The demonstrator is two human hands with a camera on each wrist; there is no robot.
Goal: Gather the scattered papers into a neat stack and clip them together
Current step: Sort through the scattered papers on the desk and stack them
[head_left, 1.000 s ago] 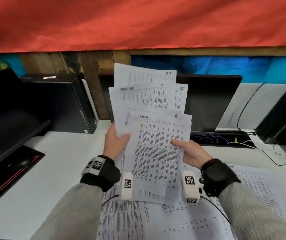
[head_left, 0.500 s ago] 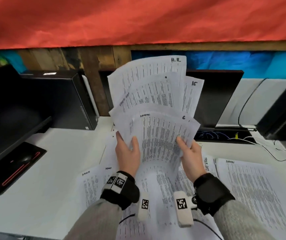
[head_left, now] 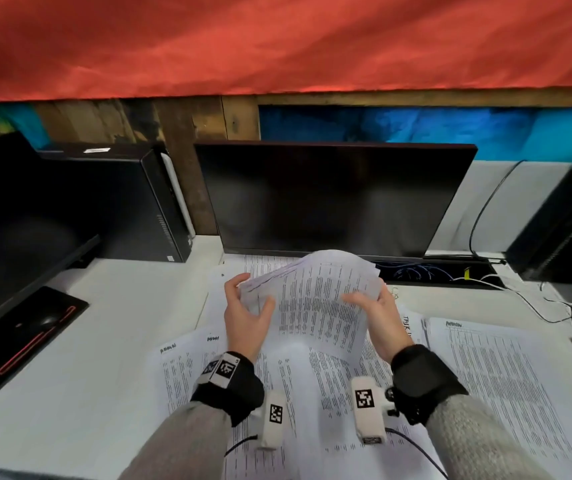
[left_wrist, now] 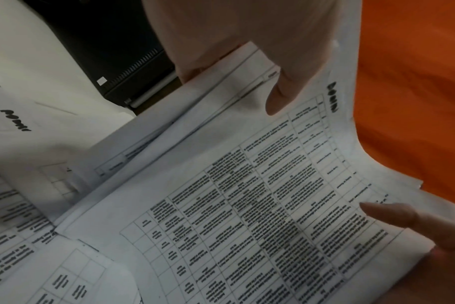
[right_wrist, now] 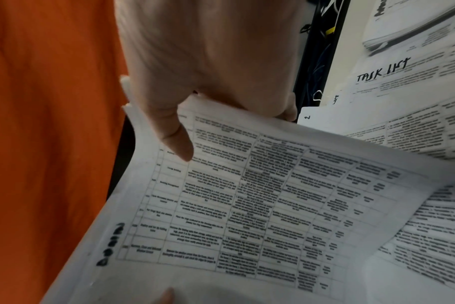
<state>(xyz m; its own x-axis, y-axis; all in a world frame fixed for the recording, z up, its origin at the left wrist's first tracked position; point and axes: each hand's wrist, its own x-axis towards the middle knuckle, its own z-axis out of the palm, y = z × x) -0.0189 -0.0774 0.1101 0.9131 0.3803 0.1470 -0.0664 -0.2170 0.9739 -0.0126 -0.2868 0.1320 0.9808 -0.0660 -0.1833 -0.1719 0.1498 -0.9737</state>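
Observation:
I hold a sheaf of printed papers (head_left: 315, 306) above the white table (head_left: 80, 358), bent so its top edge curls away from me. My left hand (head_left: 253, 292) grips its left edge, thumb on the front and fingers behind. My right hand (head_left: 367, 299) grips the right edge the same way. In the left wrist view the left hand (left_wrist: 231, 90) pinches the sheaf (left_wrist: 247, 195), whose sheets sit unevenly. In the right wrist view the right hand (right_wrist: 234, 133) holds the top sheet (right_wrist: 247, 205). Several loose sheets lie under my arms (head_left: 180, 372), (head_left: 496, 375).
A dark monitor (head_left: 333, 199) stands just behind the papers. A black computer tower (head_left: 118, 202) and a second monitor (head_left: 7, 220) with its flat base (head_left: 21, 334) are on the left. A cable tray (head_left: 433, 275), loose cables (head_left: 554, 306) and another black unit (head_left: 568, 220) are at the right.
The sheaf, held upright and fanned out before, has come down and tipped forward, and its sheets have slid closer together. Both hands have dropped towards the table with it.

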